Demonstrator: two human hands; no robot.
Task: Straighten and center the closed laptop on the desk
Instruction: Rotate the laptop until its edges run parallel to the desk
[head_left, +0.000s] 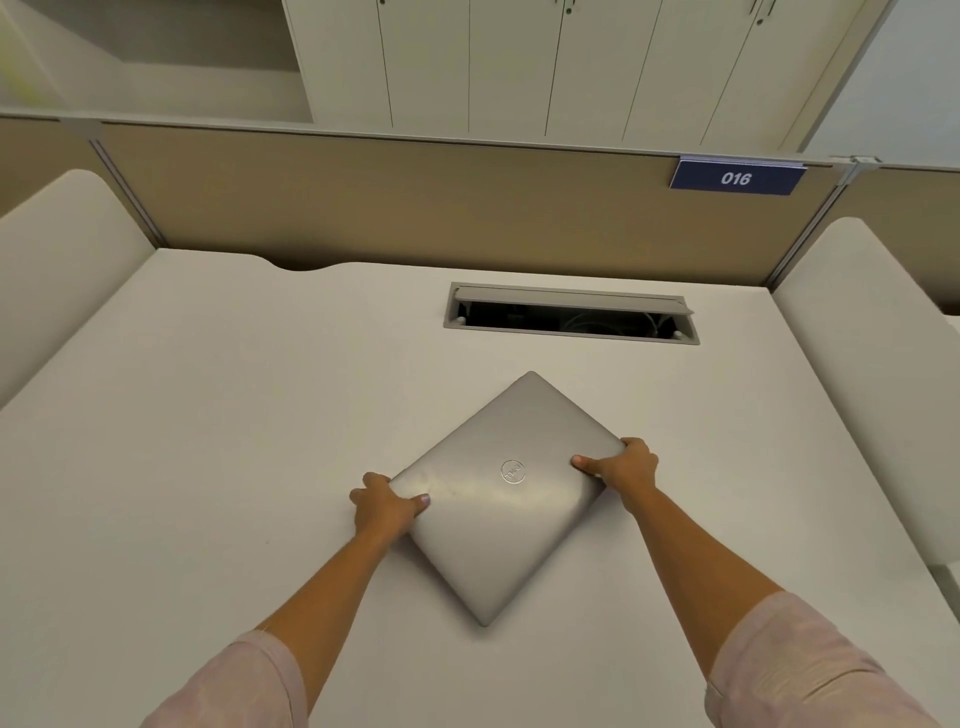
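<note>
A closed silver laptop (506, 493) lies on the white desk (208, 415), turned about 45 degrees so that one corner points at me and another at the back. My left hand (387, 504) grips its left corner, thumb on the lid and fingers under the edge. At the right corner my right hand (621, 465) holds it the same way. The laptop sits a little right of the desk's middle, near the front.
An open cable hatch (571, 314) is set into the desk behind the laptop. A tan partition (415, 197) with a blue "016" sign (736, 178) closes the back. Low white dividers (62, 260) stand at both sides.
</note>
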